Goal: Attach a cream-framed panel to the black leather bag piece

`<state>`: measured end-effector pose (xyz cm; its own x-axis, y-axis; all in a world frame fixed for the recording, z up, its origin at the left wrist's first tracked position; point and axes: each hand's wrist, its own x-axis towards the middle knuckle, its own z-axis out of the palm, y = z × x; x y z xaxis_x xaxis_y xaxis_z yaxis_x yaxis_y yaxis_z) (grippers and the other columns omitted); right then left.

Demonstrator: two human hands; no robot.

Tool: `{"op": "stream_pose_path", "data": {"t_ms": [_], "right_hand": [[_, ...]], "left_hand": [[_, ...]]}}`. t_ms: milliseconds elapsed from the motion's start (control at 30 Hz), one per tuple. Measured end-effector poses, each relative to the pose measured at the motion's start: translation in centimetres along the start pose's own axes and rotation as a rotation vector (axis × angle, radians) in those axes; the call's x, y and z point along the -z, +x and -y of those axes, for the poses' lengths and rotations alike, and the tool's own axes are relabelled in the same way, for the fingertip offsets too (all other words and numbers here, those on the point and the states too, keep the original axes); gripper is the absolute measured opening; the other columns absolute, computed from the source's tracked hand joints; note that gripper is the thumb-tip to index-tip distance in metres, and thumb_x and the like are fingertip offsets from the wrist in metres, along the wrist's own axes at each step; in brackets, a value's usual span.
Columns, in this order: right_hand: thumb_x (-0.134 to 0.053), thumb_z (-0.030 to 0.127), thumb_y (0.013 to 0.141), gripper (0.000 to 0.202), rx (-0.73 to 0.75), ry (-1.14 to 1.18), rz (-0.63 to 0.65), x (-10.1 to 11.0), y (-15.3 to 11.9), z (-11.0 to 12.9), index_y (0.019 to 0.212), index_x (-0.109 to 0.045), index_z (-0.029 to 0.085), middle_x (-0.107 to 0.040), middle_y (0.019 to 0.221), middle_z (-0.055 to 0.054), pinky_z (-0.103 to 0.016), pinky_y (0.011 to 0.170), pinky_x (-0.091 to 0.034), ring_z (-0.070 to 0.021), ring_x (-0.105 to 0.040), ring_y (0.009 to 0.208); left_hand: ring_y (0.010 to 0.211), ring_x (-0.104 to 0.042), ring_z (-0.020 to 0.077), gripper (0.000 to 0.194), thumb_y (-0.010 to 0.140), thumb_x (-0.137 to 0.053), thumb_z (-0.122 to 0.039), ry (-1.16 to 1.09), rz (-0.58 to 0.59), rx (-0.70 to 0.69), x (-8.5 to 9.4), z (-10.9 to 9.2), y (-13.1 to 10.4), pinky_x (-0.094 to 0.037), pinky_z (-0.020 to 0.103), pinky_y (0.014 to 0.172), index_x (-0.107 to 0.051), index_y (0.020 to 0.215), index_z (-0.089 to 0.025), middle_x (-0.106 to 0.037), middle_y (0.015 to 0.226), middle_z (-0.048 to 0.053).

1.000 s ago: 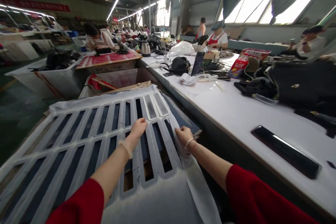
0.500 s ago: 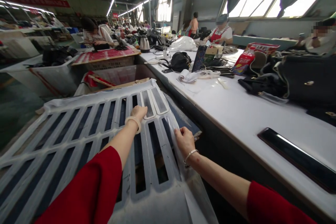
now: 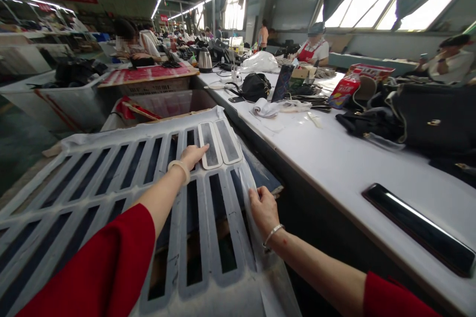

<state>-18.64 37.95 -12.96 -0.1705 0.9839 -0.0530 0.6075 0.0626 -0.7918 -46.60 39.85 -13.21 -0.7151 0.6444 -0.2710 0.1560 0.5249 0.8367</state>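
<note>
White slotted sheet lies below both hands. Left hand, fingers stretched flat, touches an uncut strip at the far end. Right hand pinches the sheet's right edge beside the table.

I saw a long white table running along the right. Near its front edge lay a long black glossy strip. Farther back, toward the right edge, sat a dark handbag with black pieces beside it, and behind those a red and white carton. Along the left edge lay a crumpled white cloth, a black pouch and, farther still, a steel kettle. A white plastic bag rested near the far end; the small clutter around it was too blurred for me to name.
</note>
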Motion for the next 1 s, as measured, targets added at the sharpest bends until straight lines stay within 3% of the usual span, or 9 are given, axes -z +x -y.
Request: {"op": "stream_pose_path", "data": {"t_ms": [200, 367, 500, 667, 867, 1000], "right_hand": [[-0.051, 0.049, 0.076, 0.031, -0.012, 0.033, -0.01, -0.1, 0.3, -0.2, 0.062, -0.045, 0.023, -0.05, 0.057, 0.001, -0.029, 0.057, -0.035, -0.0177, -0.049, 0.059], [-0.056, 0.044, 0.078, 0.03, -0.031, 0.045, 0.002, -0.7, 0.8, -1.0, 0.06, -0.046, 0.022, -0.046, 0.055, 0.004, -0.027, 0.056, -0.035, -0.0145, -0.047, 0.056], [-0.061, 0.036, 0.084, 0.032, -0.052, 0.033, 0.023, -1.1, 1.0, -1.8, 0.061, -0.047, 0.019, -0.046, 0.055, 0.006, -0.025, 0.056, -0.036, -0.012, -0.047, 0.056], [-0.063, 0.032, 0.089, 0.032, -0.076, -0.008, 0.047, -1.6, 1.5, -2.4, 0.064, -0.05, 0.017, -0.048, 0.058, 0.006, -0.024, 0.057, -0.039, -0.0107, -0.049, 0.057], [-0.061, 0.035, 0.093, 0.029, -0.151, -0.147, 0.114, -2.7, 2.5, -3.2, 0.073, -0.056, 0.015, -0.055, 0.067, 0.004, -0.028, 0.067, -0.049, -0.0127, -0.058, 0.067], [-0.056, 0.039, 0.096, 0.028, -0.187, -0.277, 0.165, -3.1, 2.7, -3.6, 0.085, -0.061, 0.014, -0.062, 0.078, 0.0, -0.032, 0.074, -0.053, -0.0149, -0.062, 0.076]], "left_hand": [[0.067, -0.06, 0.0123, 0.029, 0.09, -0.062, -0.042, -0.145, 0.035, -0.033, 0.0, 0.5, -0.2, -0.052, 0.029, 0.065, -0.062, 0.083, -0.014, -0.063, 0.078, -0.001], [0.051, -0.048, 0.0072, 0.029, 0.093, -0.059, -0.04, -0.394, 0.119, -0.001, -0.2, 1.7, -0.1, -0.044, 0.022, 0.051, -0.059, 0.08, -0.014, -0.054, 0.065, -0.005], [0.05, -0.044, 0.0063, 0.027, 0.092, -0.06, -0.037, -0.563, 0.138, 0.024, -0.2, 2.5, -0.1, -0.04, 0.02, 0.048, -0.057, 0.079, -0.014, -0.052, 0.065, -0.006], [0.058, -0.054, 0.0082, 0.02, 0.089, -0.065, -0.029, -0.777, 0.158, 0.023, 0.2, 2.5, -0.6, -0.047, 0.022, 0.054, -0.059, 0.078, -0.013, -0.059, 0.071, -0.004], [0.06, -0.061, 0.0109, 0.01, 0.091, -0.061, -0.022, -1.037, 0.135, -0.005, 3.3, 2.0, -1.9, -0.055, 0.027, 0.063, -0.063, 0.086, -0.013, -0.065, 0.071, -0.002], [0.063, -0.066, 0.0133, 0.009, 0.088, -0.061, -0.018, -1.154, 0.173, -0.105, 7.7, -1.4, -3.5, -0.057, 0.026, 0.069, -0.067, 0.09, -0.012, -0.072, 0.073, 0.002]]}}
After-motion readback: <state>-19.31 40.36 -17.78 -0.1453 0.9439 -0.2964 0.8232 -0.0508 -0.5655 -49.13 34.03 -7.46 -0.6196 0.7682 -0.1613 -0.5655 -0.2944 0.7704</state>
